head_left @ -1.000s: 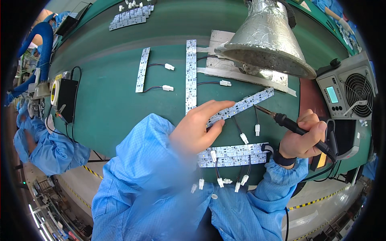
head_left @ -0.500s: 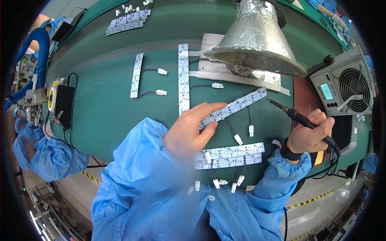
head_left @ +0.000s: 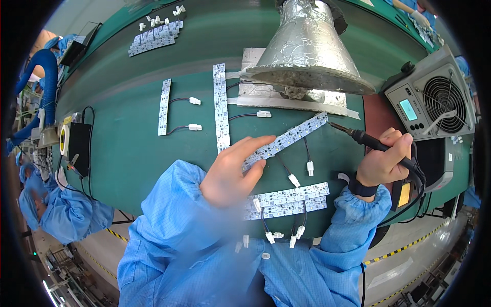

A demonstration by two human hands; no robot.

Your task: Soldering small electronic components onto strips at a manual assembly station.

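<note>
My left hand [head_left: 229, 174] grips the near end of a slanted white LED circuit board strip [head_left: 296, 135] between thumb and fingers. Two wires with white connectors [head_left: 294, 180] trail from this strip. Closed around a black soldering iron [head_left: 369, 140] is my right hand [head_left: 384, 161]. The iron's tip points left and lies close by the strip's far right end; whether they touch I cannot tell. Just left of the held strip, a long LED board [head_left: 221, 105] lies upright in the view. Nearer to me, overlapping LED boards [head_left: 302, 193] rest with their wired connectors toward my body.
A foil-covered cone hood [head_left: 312, 51] hangs over a pale board [head_left: 286, 102]. At right stands a soldering station [head_left: 424, 97] with a fan. A short LED board [head_left: 164, 107] lies left, stacked boards [head_left: 153, 41] far left. A black box [head_left: 76, 140] and a co-worker's blue sleeve [head_left: 71, 204] are at left.
The soldering iron's tip has come slightly closer to the strip's far end. The whole view has shifted a little; my left hand keeps its hold on the strip.
</note>
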